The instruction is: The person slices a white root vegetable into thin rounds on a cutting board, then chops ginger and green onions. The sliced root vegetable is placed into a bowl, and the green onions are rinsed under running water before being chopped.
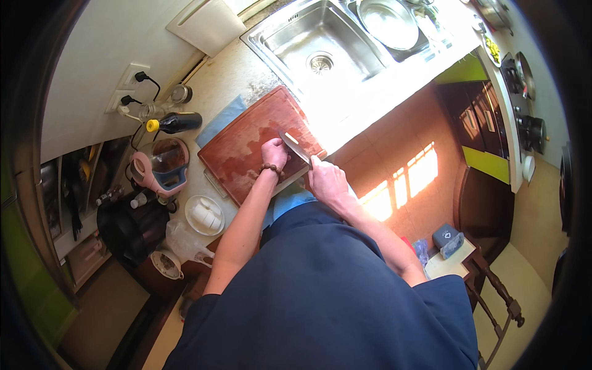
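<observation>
A reddish-brown wooden cutting board (pixel 249 134) lies at an angle on the counter in front of me. My right hand (pixel 327 179) grips the handle of a kitchen knife (pixel 298 150), whose blade points up and left across the board. A small pale strip of food (pixel 291 138) lies against the blade's far side; whether it sticks to the steel I cannot tell. My left hand (pixel 274 152), with a brown bead bracelet at the wrist, rests curled on the board just left of the blade. Its fingertips are hidden, so anything beneath them cannot be seen.
Beyond the board is a steel sink (pixel 319 60). To the left stand a dark bottle with a yellow cap (pixel 178 123), a pink-handled glass kettle (pixel 162 162) and a plate of white pieces (pixel 204 215). A blue cloth (pixel 222 122) pokes out behind the board.
</observation>
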The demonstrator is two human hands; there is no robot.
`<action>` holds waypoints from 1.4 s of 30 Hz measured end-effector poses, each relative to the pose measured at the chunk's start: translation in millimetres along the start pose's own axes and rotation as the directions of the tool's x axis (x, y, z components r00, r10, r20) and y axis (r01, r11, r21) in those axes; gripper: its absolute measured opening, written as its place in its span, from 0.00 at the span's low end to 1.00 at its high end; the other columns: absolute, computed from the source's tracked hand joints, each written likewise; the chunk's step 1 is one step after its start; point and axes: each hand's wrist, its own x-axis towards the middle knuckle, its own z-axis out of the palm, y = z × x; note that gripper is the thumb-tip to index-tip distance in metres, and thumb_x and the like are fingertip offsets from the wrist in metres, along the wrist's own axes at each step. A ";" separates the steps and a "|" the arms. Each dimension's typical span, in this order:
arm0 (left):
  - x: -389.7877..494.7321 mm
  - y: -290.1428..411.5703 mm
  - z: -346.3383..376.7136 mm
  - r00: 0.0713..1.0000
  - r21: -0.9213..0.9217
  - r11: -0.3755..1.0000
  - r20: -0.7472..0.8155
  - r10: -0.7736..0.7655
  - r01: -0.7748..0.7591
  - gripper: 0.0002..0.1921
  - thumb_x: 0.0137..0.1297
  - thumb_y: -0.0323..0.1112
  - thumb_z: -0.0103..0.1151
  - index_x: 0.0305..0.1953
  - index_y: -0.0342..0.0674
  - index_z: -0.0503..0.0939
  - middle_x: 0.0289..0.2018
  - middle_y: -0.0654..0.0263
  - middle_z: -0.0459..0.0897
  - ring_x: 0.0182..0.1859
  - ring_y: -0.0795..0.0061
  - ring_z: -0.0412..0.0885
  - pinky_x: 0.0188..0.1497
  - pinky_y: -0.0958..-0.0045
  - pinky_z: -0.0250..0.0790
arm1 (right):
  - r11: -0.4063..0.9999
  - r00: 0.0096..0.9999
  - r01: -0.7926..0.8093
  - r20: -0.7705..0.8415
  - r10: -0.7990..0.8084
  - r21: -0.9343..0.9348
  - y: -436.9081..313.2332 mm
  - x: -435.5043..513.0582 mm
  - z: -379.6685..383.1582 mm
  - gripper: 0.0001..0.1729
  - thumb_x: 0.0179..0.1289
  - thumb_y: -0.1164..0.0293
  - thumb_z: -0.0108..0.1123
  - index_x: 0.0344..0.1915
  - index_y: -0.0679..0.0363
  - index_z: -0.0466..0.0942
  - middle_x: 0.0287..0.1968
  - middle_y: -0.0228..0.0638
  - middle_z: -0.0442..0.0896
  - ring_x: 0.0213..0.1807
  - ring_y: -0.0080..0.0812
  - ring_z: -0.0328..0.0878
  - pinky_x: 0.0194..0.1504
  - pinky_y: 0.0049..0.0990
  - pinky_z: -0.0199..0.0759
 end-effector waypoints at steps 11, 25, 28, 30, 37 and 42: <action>-2.1 6.3 -1.9 1.000 0.026 0.999 0.016 0.023 -0.023 0.10 0.82 0.32 0.68 0.43 0.34 0.93 0.32 0.66 0.93 0.25 0.80 0.83 0.27 0.72 0.76 | 1.000 0.999 -0.021 0.050 0.021 0.005 2.9 4.2 -0.3 0.10 0.77 0.74 0.58 0.49 0.69 0.81 0.41 0.61 0.92 0.46 0.63 0.94 0.50 0.59 0.88; 0.7 4.8 -1.7 1.000 0.067 0.998 0.010 0.008 -0.008 0.09 0.78 0.32 0.70 0.42 0.32 0.93 0.33 0.63 0.94 0.27 0.78 0.85 0.29 0.72 0.78 | 1.000 0.997 -0.019 0.077 0.018 0.015 4.6 37.7 12.6 0.09 0.78 0.73 0.61 0.46 0.69 0.81 0.41 0.65 0.91 0.47 0.69 0.92 0.51 0.62 0.87; -3.5 10.8 -2.3 0.999 0.119 0.992 0.028 0.030 -0.033 0.08 0.78 0.28 0.65 0.42 0.32 0.92 0.35 0.62 0.95 0.29 0.77 0.86 0.31 0.73 0.80 | 0.999 0.999 -0.013 0.031 0.011 0.039 8.6 49.4 21.7 0.10 0.80 0.70 0.60 0.47 0.67 0.82 0.41 0.64 0.91 0.47 0.70 0.92 0.50 0.62 0.87; -5.3 14.4 -2.8 0.999 0.123 0.992 0.047 0.017 -0.022 0.08 0.77 0.27 0.64 0.43 0.32 0.91 0.35 0.61 0.95 0.29 0.77 0.86 0.31 0.73 0.80 | 0.990 0.999 -0.018 -0.034 0.023 0.143 13.5 50.1 23.4 0.10 0.80 0.70 0.60 0.46 0.67 0.83 0.41 0.63 0.92 0.46 0.68 0.92 0.51 0.60 0.88; 1.0 5.5 -3.3 1.000 0.069 0.997 0.012 0.020 -0.021 0.09 0.78 0.32 0.70 0.41 0.32 0.91 0.33 0.62 0.94 0.24 0.77 0.84 0.27 0.72 0.77 | 0.990 0.999 0.026 -0.024 -0.023 0.141 6.6 29.3 14.7 0.10 0.81 0.67 0.60 0.50 0.63 0.82 0.39 0.63 0.91 0.43 0.69 0.92 0.48 0.63 0.86; 5.9 -1.9 -4.3 0.999 0.083 0.996 0.039 0.026 -0.029 0.13 0.87 0.35 0.62 0.43 0.35 0.92 0.33 0.68 0.92 0.31 0.79 0.86 0.32 0.72 0.80 | 0.999 0.994 -0.037 0.100 0.034 0.021 -0.8 12.6 -1.6 0.09 0.76 0.76 0.57 0.48 0.70 0.81 0.42 0.63 0.92 0.48 0.64 0.94 0.53 0.59 0.88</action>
